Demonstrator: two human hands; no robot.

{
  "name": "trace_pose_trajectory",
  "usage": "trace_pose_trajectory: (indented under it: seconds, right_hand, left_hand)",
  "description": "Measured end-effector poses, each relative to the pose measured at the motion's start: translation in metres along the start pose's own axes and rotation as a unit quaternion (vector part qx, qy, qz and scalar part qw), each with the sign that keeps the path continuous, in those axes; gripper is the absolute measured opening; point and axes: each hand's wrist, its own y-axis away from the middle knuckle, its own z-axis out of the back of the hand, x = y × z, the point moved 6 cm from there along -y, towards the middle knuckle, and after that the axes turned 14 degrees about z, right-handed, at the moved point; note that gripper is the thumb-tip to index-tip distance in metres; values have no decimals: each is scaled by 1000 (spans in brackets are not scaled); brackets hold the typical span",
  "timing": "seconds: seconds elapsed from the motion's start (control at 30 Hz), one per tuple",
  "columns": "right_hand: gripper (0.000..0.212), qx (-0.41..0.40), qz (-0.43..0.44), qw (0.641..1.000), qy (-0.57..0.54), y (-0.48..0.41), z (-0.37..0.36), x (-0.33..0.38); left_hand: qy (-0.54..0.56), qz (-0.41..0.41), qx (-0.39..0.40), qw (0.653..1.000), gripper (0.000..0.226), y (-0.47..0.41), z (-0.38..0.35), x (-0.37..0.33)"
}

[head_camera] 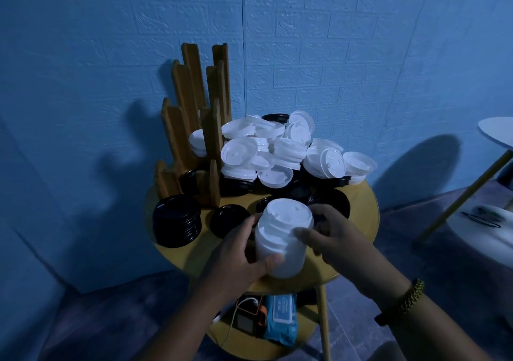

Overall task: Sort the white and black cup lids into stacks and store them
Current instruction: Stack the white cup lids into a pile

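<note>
A tall stack of white lids (280,235) is held above the front of the round yellow table (363,216). My left hand (241,255) grips its lower left side, thumb curled round the front. My right hand (330,233) holds its right side with curled fingers. Behind lies a loose heap of white lids (280,149) over some black ones. A neat stack of black lids (176,220) stands at the table's left, and single black lids (229,219) lie flat beside it. The wooden slatted lid holder (194,122) at the back left contains a few white lids (197,142) and black lids (188,178).
A blue brick-pattern wall rises right behind the table. The lower shelf carries a blue wipes pack (280,319) and a small device with a cable (245,319). A white side table (497,133) with slanted wooden legs stands at the right.
</note>
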Motion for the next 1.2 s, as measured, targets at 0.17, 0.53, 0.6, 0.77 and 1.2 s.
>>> trace_pose_trajectory:
  seconds: [0.17, 0.53, 0.6, 0.77, 1.2]
  right_hand:
    - [67, -5, 25, 989, 145, 8, -9, -7]
    - [69, 33, 137, 986, 93, -4, -26, 9]
    - [55, 29, 151, 980, 130, -5, -29, 12]
    - [62, -10, 154, 952, 266, -6, -34, 20]
    - [60, 23, 177, 956, 234, -12, -32, 7]
  left_hand:
    - [-9, 1, -11, 1000, 86, 1, 2, 0]
    - [-12, 1, -13, 1000, 85, 3, 2, -4]
    - [-12, 3, -19, 1000, 87, 2, 2, -4]
    - [-25, -1, -26, 999, 95, 2, 1, -2]
    - [-63, 2, -21, 998, 100, 2, 0, -5]
